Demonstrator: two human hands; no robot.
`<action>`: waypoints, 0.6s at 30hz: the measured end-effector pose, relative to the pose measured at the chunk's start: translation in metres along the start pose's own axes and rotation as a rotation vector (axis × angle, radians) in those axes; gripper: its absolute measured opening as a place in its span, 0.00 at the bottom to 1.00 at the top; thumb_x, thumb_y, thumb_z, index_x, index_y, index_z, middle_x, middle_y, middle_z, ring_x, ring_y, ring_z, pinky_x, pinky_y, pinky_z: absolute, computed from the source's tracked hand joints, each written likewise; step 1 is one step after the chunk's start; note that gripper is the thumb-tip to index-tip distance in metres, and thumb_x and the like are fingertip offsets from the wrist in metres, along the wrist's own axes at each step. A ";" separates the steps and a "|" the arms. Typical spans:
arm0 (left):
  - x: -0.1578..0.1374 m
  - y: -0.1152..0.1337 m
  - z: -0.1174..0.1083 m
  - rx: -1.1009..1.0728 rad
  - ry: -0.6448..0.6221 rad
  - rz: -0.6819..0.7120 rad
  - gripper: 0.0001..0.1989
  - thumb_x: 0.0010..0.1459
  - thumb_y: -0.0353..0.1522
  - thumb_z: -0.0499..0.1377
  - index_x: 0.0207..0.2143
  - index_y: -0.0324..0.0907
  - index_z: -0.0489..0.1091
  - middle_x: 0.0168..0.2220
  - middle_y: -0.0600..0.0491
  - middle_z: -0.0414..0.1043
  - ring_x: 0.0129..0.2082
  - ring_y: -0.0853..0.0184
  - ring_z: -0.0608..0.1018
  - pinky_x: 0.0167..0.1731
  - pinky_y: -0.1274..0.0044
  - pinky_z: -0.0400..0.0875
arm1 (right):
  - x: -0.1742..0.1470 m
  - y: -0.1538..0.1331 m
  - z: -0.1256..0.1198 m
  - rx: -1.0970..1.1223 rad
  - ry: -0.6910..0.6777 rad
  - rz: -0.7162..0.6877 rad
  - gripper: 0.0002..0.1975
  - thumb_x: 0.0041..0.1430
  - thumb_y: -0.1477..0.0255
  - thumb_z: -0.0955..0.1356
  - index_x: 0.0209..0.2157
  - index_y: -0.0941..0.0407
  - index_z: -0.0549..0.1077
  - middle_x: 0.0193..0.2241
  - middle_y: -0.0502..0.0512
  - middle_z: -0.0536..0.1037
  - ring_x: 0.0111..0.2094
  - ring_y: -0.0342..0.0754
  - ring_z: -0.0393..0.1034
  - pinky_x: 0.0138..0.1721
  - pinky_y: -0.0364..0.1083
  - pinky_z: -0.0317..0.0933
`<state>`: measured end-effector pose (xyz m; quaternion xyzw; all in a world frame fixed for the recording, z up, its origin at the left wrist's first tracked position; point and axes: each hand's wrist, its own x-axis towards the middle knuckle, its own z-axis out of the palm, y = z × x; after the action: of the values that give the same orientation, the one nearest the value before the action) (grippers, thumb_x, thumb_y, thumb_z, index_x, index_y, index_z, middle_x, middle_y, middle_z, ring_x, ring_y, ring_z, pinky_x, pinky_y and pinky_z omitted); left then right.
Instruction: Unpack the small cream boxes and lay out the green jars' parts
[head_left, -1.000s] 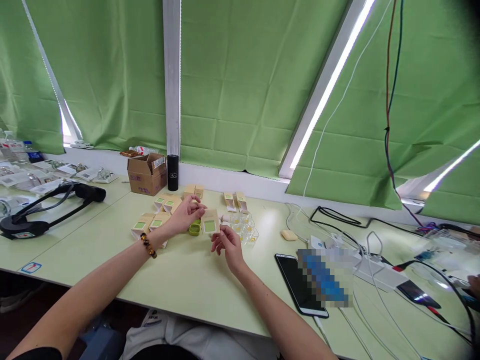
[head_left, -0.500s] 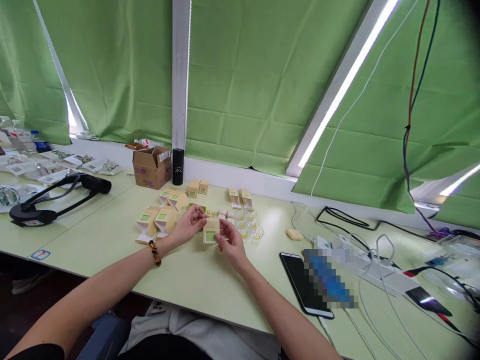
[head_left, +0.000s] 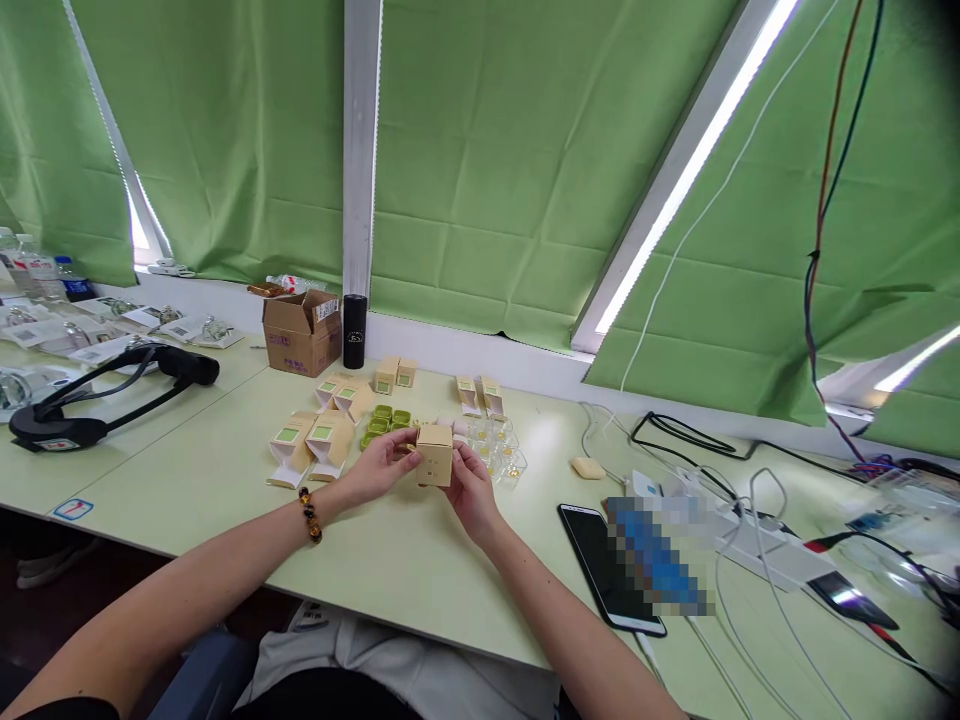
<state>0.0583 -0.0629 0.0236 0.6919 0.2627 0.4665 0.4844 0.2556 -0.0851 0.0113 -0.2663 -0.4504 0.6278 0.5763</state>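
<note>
- Turned since the earlier frame: one small box (head_left: 434,462), plain face showing.
- Left hand (head_left: 379,466) and right hand (head_left: 473,488) grasp it with their fingers, above the desk (head_left: 360,575), back from its front edge.
- Likely step: closing or turning it; next calls for light, two-sided pressure.
- Behind: green cups (head_left: 383,412), clear cups (head_left: 501,452), too crowded to count.
- Toward the rear edge: two upright boxes (head_left: 386,376), four open boxes (head_left: 321,440) leftward, two flapped boxes (head_left: 466,390) rightward.

pale-green table (head_left: 420,570) | small open boxes (head_left: 328,437) | green cups (head_left: 379,425) | phone (head_left: 600,565)
</note>
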 end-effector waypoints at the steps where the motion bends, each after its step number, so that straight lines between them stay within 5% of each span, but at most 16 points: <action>1: -0.001 -0.001 0.002 0.032 0.028 0.003 0.32 0.62 0.51 0.66 0.60 0.39 0.72 0.58 0.38 0.76 0.55 0.53 0.80 0.55 0.63 0.77 | 0.000 0.000 0.001 -0.007 0.015 0.005 0.22 0.54 0.51 0.78 0.42 0.50 0.76 0.38 0.52 0.82 0.39 0.51 0.78 0.36 0.51 0.78; 7: -0.009 0.000 0.005 0.408 0.203 0.221 0.26 0.65 0.41 0.65 0.62 0.43 0.68 0.59 0.40 0.73 0.57 0.53 0.77 0.55 0.60 0.78 | -0.001 0.000 0.001 -0.167 0.080 -0.098 0.24 0.58 0.50 0.75 0.48 0.49 0.76 0.48 0.56 0.79 0.43 0.53 0.76 0.36 0.53 0.80; 12: -0.014 0.015 0.001 0.872 0.178 0.561 0.29 0.66 0.33 0.63 0.67 0.45 0.61 0.60 0.39 0.70 0.62 0.50 0.72 0.61 0.53 0.71 | -0.008 -0.009 0.006 -0.350 0.077 -0.309 0.22 0.66 0.52 0.69 0.53 0.50 0.74 0.53 0.60 0.76 0.49 0.55 0.74 0.38 0.53 0.79; 18: -0.017 0.021 0.003 1.073 0.182 0.693 0.31 0.68 0.31 0.61 0.70 0.43 0.57 0.57 0.38 0.70 0.60 0.50 0.73 0.59 0.54 0.73 | -0.019 -0.011 0.014 -0.687 0.061 -0.546 0.24 0.66 0.62 0.71 0.61 0.49 0.67 0.57 0.63 0.73 0.57 0.58 0.70 0.47 0.56 0.76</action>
<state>0.0521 -0.0866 0.0363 0.8403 0.2607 0.4567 -0.1319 0.2526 -0.1083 0.0242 -0.3322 -0.6698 0.2580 0.6119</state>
